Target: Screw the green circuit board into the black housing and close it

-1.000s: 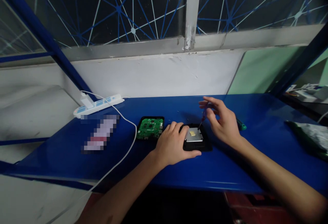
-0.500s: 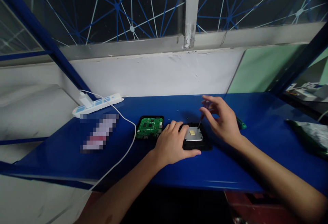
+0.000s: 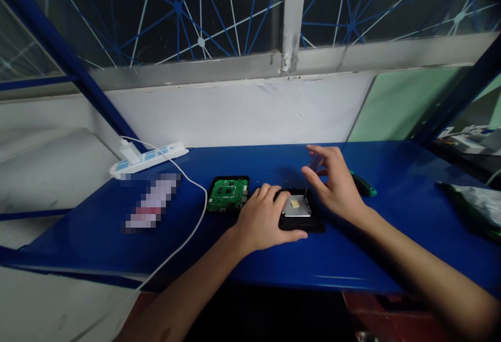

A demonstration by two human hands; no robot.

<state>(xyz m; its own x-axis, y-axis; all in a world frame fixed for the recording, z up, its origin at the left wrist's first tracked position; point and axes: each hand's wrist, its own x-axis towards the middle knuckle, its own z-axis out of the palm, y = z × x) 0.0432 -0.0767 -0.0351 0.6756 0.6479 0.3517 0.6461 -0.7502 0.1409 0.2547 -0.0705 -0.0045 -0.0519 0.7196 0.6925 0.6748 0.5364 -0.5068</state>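
A black plastic case half [image 3: 318,225] lies on the table with a silver metal plate [image 3: 301,212] in it. A small yellowish pad [image 3: 295,203] sits on the plate. My left hand [image 3: 261,219] grips the case from its left side, fingers over the back and thumb along the front edge. Pinched in my right hand [image 3: 336,183] is a screwdriver [image 3: 315,162] with a purplish handle, its thin shaft pointing down to the plate's back right corner. Just left of my left hand, another black case half holds a green circuit board [image 3: 227,193].
A green-and-black tool [image 3: 364,184] lies partly behind my right hand. Several tiny screws [image 3: 286,180] are scattered on the blue table [image 3: 250,159]. A white cable [image 3: 205,201] runs from the power strip [image 3: 152,160] at left. A shiny bag [image 3: 473,206] lies far right.
My right hand has shifted very slightly left, and its fingers have turned around the screwdriver handle. More of the green-and-black tool shows. The left hand keeps its place.
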